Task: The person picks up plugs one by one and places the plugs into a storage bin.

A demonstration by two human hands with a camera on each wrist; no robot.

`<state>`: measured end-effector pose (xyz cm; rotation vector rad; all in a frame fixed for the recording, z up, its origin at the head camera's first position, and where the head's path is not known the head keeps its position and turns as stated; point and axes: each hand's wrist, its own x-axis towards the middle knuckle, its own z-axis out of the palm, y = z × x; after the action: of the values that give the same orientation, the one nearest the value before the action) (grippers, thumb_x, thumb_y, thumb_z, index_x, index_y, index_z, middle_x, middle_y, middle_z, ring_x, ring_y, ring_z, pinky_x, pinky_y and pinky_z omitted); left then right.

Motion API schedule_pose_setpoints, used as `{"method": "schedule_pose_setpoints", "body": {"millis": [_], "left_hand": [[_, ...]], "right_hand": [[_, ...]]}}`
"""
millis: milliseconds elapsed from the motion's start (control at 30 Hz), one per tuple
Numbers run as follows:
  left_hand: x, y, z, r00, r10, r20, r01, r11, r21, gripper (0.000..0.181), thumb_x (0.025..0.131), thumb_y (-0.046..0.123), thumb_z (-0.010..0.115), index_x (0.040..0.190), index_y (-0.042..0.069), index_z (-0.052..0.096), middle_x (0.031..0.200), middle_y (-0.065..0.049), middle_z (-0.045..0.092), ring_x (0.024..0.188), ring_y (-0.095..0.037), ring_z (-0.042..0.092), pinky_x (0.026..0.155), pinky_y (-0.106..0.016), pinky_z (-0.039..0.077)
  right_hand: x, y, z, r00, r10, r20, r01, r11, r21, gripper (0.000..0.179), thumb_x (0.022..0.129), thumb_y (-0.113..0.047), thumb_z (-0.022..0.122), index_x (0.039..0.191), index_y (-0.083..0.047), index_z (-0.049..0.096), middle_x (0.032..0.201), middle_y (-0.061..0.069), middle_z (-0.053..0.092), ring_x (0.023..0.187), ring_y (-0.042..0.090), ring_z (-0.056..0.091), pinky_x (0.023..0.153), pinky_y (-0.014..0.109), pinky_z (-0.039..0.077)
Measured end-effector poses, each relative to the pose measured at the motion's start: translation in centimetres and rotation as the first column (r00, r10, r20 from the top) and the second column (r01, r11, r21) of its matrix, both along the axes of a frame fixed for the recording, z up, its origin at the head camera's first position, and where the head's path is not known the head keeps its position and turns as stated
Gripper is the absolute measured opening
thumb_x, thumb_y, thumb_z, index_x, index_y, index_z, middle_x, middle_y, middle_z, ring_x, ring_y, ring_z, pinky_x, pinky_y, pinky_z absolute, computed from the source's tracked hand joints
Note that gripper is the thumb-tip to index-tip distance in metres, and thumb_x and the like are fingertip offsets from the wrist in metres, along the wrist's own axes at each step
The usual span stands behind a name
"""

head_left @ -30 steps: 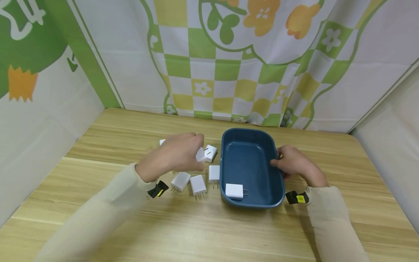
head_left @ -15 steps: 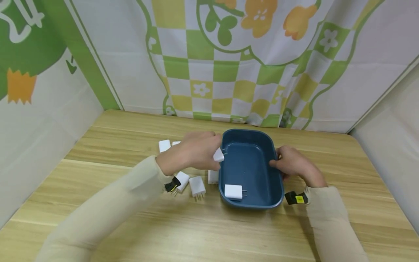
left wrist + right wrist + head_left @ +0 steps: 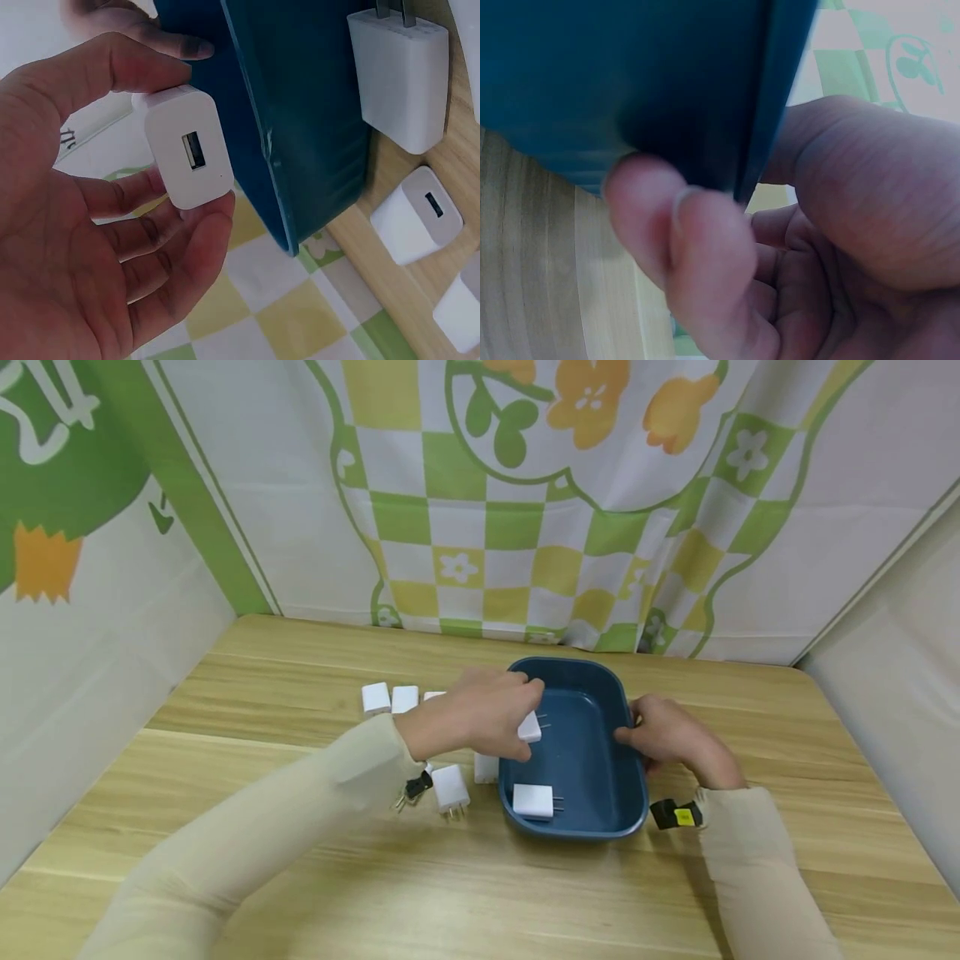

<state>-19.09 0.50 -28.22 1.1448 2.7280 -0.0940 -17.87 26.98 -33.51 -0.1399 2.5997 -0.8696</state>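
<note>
My left hand (image 3: 498, 712) pinches a white USB wall charger (image 3: 189, 148) between thumb and fingers, over the left side of the blue plastic bin (image 3: 585, 752). The charger's USB port faces the left wrist camera, and its prongs point right in the head view. My right hand (image 3: 667, 731) grips the bin's right wall, thumb over the rim and fingers curled against the outside (image 3: 705, 255). Another white charger (image 3: 533, 801) lies in the near left corner of the bin, prongs to the right.
Left of the bin, several white chargers lie on the wooden table, among them one at the near side (image 3: 451, 787) and one at the far left (image 3: 376, 698). My left forearm partly covers the group. A patterned curtain (image 3: 457, 568) hangs behind the table.
My left hand has carried the charger rightward from among the loose chargers, across the bin's left rim to over its inside. My right hand keeps its grip on the bin.
</note>
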Motion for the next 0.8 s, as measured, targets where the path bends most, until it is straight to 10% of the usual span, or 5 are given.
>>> {"method": "schedule_pose_setpoints", "body": {"millis": [800], "left_hand": [[-0.5,2.5,-2.4,0.986,-0.151,0.077,0.155,0.987,-0.051,0.059,0.086,0.045,0.078,0.132,0.013,0.057,0.122,-0.002,0.062,0.098,-0.02,0.064,0.074,-0.038,0.052]], "right_hand": [[-0.1,-0.1,-0.1,1.0,-0.018,0.009,0.018,1.0,0.002,0.021,0.1,-0.009,0.057,0.105,0.01,0.063,0.071,0.012,0.068,0.05,0.02,0.065,0.052,0.036,0.057]]}}
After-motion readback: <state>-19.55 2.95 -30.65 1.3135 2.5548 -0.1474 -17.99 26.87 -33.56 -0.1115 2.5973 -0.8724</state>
